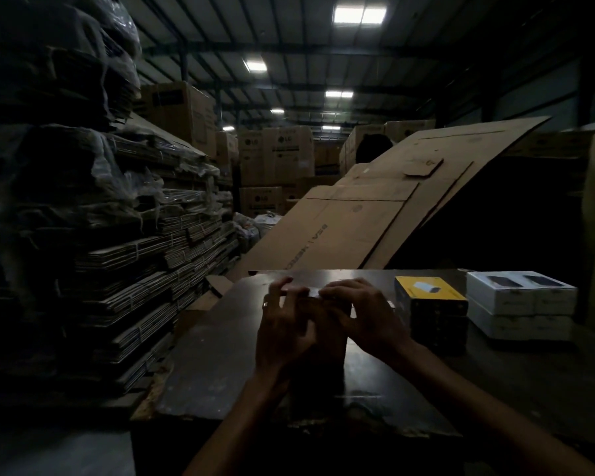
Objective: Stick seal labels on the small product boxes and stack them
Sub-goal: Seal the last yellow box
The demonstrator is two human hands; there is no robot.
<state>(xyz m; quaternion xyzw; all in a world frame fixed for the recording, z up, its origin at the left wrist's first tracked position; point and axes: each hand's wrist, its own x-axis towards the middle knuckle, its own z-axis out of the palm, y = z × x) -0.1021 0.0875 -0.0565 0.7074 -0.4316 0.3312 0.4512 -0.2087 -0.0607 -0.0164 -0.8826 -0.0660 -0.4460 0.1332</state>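
Both my hands meet at the middle of a dark table (220,355). My left hand (284,324) and my right hand (361,314) pinch a thin pale strip (304,292) between their fingertips, probably a label sheet; the dim light hides its detail. Under my hands stands something dark that I cannot make out. To the right a yellow-topped black box (430,297) sits on another black box (438,333). Further right stand white product boxes (519,297), stacked two high.
Bundles of flattened cartons (145,269) are piled high on the left. A large flat cardboard sheet (375,207) leans behind the table. Big brown cartons (275,156) fill the back of the warehouse. The table's near edge is chipped.
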